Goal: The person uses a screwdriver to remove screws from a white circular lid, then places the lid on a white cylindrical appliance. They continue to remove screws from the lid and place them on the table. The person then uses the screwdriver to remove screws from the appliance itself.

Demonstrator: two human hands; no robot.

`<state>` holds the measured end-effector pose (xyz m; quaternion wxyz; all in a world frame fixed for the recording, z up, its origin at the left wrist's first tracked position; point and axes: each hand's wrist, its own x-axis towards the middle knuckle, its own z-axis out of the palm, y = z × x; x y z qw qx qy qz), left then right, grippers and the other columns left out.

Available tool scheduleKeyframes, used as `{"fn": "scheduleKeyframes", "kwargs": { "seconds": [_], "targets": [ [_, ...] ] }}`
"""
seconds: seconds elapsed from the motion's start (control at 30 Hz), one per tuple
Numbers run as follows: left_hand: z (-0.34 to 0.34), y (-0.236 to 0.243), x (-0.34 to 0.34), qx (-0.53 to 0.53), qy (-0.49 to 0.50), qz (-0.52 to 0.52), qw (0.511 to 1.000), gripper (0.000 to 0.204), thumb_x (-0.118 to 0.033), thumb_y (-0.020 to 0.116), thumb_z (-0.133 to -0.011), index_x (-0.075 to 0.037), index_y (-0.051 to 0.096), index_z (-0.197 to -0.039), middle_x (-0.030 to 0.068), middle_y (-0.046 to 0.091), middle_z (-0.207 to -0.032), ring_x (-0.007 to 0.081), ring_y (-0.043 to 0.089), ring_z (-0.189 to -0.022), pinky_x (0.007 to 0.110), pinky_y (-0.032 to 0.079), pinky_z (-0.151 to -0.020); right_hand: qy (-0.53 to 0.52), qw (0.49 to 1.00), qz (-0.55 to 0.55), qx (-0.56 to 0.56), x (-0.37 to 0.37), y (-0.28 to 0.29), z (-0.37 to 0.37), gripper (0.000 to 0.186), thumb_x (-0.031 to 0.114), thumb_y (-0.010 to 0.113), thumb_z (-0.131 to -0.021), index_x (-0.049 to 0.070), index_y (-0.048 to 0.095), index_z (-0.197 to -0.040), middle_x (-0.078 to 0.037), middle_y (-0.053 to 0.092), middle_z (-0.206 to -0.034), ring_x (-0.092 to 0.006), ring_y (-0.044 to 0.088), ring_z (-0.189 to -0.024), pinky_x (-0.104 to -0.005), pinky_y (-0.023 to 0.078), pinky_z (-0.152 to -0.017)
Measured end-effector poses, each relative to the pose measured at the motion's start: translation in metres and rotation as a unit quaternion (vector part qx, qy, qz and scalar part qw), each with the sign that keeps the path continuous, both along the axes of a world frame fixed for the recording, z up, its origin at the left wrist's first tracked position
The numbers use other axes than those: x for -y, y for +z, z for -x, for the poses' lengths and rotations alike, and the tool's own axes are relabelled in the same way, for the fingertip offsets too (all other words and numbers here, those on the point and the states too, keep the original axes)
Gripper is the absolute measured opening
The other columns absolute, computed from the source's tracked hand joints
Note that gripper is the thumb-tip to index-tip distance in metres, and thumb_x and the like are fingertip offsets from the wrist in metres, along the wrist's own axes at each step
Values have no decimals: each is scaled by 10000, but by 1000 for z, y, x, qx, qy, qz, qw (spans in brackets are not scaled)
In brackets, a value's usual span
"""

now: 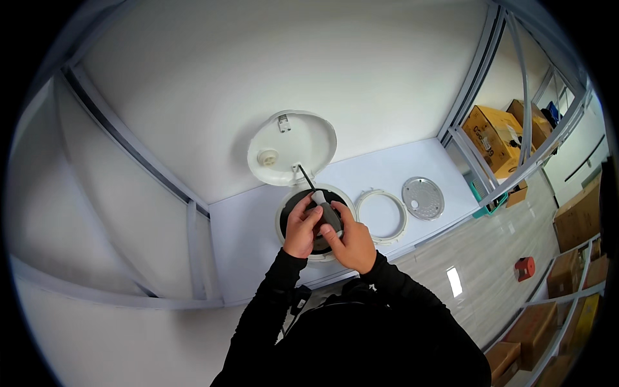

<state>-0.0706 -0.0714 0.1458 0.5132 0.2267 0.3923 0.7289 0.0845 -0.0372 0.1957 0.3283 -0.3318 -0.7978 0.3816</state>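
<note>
A screwdriver (331, 218) with a thick grey handle, a pale collar and a dark shaft is held in both my hands. My left hand (300, 231) pinches the handle near the collar, while my right hand (354, 242) wraps the handle's other end. The shaft reaches up to the lower edge of a white, open lid (308, 145), close to the hinge; whether the tip sits in a screw is too small to tell. That lid belongs to a round white appliance, apparently a rice cooker (282, 216), whose dark inside lies beneath my hands and is partly hidden by them.
On the white table (242, 238), a white ring (402, 227) lies right of the cooker, then a grey perforated disc (424, 193). A white wall stands behind. Frame posts flank the table. Cardboard boxes (493, 138), a red stool (525, 267) and a loaded shelf are at the right.
</note>
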Motion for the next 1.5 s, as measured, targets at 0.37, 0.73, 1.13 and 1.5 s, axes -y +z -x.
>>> {"fn": "scheduleKeyframes", "kwargs": {
  "seconds": [0.37, 0.73, 1.13, 1.5],
  "targets": [
    [4, -8, -2, -69, -1, 9, 998, 353, -191, 633, -1059, -27, 583, -1367, 16, 690, -1157, 87, 652, -1000, 250, 526, -842, -17, 987, -150, -46, 2, -5, 7, 598, 250, 760, -910, 1, 528, -1401, -215, 726, -906, -411, 724, -763, -451, 562, -676],
    [7, -10, -2, -95, -25, -10, 995, 438, -153, 670, -1025, -9, 556, -1423, 51, 712, -1107, 86, 668, -990, 237, 533, -843, -21, 981, -184, -63, 2, -10, 1, 579, 219, 753, -919, -6, 520, -1399, -218, 723, -904, -392, 727, -754, -423, 564, -681],
    [2, -6, 0, -100, -6, 15, 995, 435, -112, 661, -1014, 16, 558, -1417, 48, 700, -1108, 104, 666, -983, 244, 533, -855, -5, 993, -120, -20, 7, -8, -3, 562, 214, 742, -928, -14, 526, -1394, -249, 662, -1215, -377, 710, -985, -422, 563, -770],
    [-7, 6, 4, -10, 6, 24, 1000, 432, -115, 677, -1006, 23, 556, -1397, 46, 684, -1153, 97, 651, -1016, 271, 542, -850, 25, 994, 104, -24, 2, -3, -7, 546, 248, 734, -945, 17, 529, -1395, -258, 668, -1200, -407, 691, -1050, -452, 558, -810]
  ]
}}
